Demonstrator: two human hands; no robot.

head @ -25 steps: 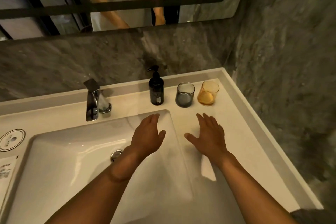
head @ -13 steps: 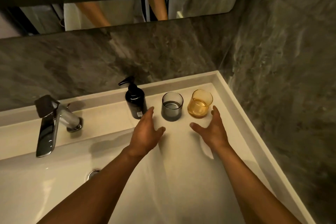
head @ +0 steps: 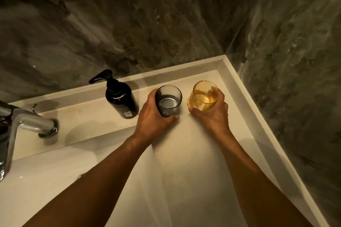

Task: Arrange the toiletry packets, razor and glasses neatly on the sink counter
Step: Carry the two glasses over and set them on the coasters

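Two glasses stand side by side on the white sink counter (head: pixel 193 143) near its back right corner. My left hand (head: pixel 153 120) wraps around the smoky grey glass (head: pixel 168 100), thumb in front and fingers behind. My right hand (head: pixel 214 114) grips the amber glass (head: pixel 203 96), which leans slightly to the left. No toiletry packets or razor are in view.
A black pump soap bottle (head: pixel 120 97) stands just left of the grey glass. The chrome faucet (head: pixel 22 127) sits at the far left above the basin (head: pixel 46 180). Dark marble walls (head: pixel 295 61) close off the back and right; a raised rim (head: pixel 258 125) edges the counter.
Both hands have reached forward from over the counter and closed around the glasses, the left on the grey one and the right on the amber one. The camera has moved closer and to the right.
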